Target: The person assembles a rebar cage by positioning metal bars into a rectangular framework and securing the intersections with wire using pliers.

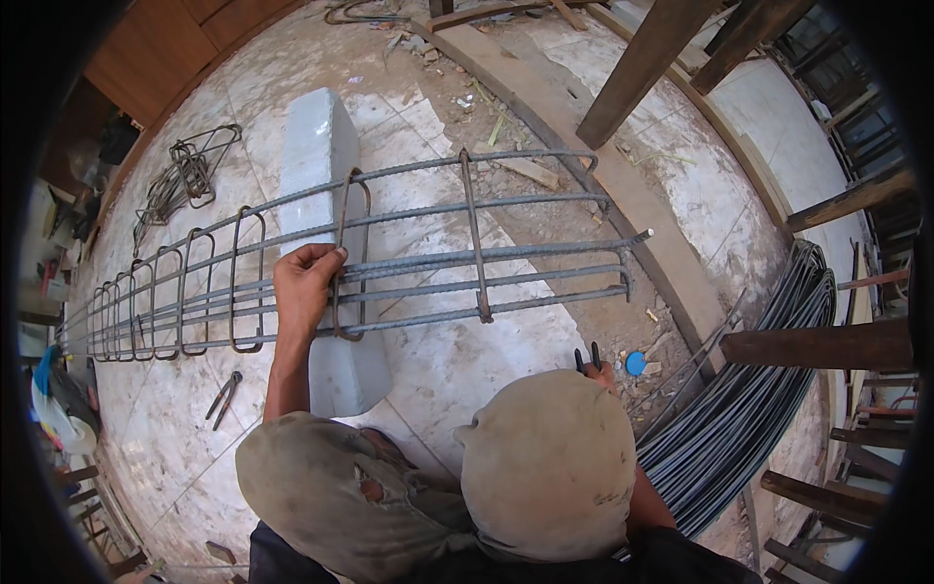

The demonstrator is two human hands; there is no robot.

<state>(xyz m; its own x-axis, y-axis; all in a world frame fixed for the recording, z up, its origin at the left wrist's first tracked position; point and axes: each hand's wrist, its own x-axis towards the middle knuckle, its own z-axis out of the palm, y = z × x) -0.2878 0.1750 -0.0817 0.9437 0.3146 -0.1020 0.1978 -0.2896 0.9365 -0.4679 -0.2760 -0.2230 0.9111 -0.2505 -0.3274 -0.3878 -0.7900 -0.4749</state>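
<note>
A long rebar cage of ribbed bars and bent stirrups stretches across in front of me. It rests on a pale block. My left hand is closed at the cage, fingers pinching a stirrup where it meets a long bar, above the block. Another stirrup stands to the right, near the bars' ends. My right hand is mostly hidden by my right knee. It is closed on a dark two-pronged tool, whose prongs point up beside the knee.
Pincers lie on the tiled floor at the left. Bent stirrups are heaped farther back. A thick coil of steel rods lies right, near wooden posts. A blue cap sits by a concrete ledge.
</note>
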